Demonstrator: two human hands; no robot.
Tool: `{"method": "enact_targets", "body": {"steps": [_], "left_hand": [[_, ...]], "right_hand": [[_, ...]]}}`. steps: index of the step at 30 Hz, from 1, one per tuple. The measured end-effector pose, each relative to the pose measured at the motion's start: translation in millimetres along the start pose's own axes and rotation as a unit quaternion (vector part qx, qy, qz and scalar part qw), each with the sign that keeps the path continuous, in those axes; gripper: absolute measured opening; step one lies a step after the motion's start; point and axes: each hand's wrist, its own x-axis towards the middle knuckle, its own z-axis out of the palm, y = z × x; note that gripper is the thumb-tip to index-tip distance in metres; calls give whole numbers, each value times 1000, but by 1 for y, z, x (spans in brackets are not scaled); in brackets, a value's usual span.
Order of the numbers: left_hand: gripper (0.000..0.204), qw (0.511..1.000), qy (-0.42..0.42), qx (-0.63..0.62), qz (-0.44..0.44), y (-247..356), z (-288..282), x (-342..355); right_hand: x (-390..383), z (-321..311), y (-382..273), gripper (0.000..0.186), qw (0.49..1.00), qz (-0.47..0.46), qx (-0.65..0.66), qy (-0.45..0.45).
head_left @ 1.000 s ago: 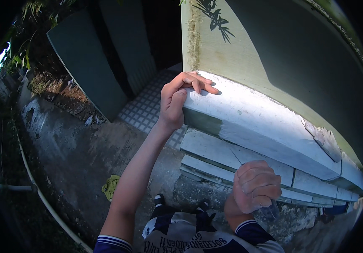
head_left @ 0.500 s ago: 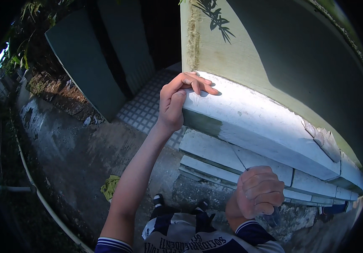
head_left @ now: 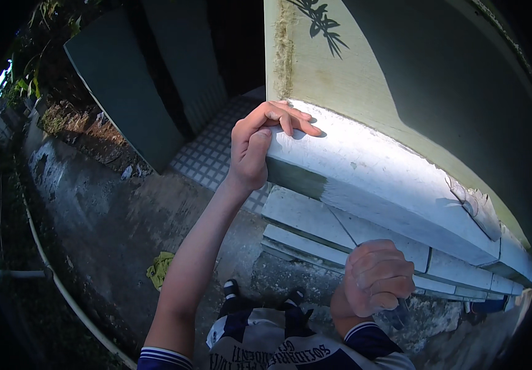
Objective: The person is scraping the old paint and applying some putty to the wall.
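Observation:
My left hand (head_left: 255, 145) rests on the near left corner of a white ledge (head_left: 365, 151), fingers spread over its top and thumb bent at the edge. Lower right, my right hand (head_left: 379, 277) is closed in a fist around a tool with a thin metal rod (head_left: 344, 228). The rod slants up and left from the fist to the underside of the ledge, where its far end is hidden. Part of a dark handle shows faintly below the fist. The ledge's front face is white on the right, with a grey-green patch (head_left: 297, 179) at its left end.
A pale green wall (head_left: 334, 80) rises behind the ledge, and a crumpled whitish piece (head_left: 479, 209) lies farther right. Stepped white slabs (head_left: 315, 231) run below. A yellow-green cloth (head_left: 160, 270) lies on the concrete floor; a dark door panel (head_left: 115, 92) stands left of a tiled threshold (head_left: 207, 151).
My right fist has shifted slightly up and left, with the rod moving along. The left hand stays on the ledge corner.

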Motion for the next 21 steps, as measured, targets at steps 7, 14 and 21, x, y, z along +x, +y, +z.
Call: {"method": "enact_targets", "body": {"steps": [7, 14, 21], "left_hand": [[19, 1000, -5, 3, 12, 1, 1, 3], [19, 1000, 0, -6, 13, 0, 1, 0], [19, 1000, 1, -16, -1, 3, 3, 1]], "right_hand": [[7, 1, 6, 40, 999, 18, -9, -43], [8, 7, 12, 43, 999, 35, 13, -21], [5, 5, 7, 46, 998, 49, -4, -37]]}}
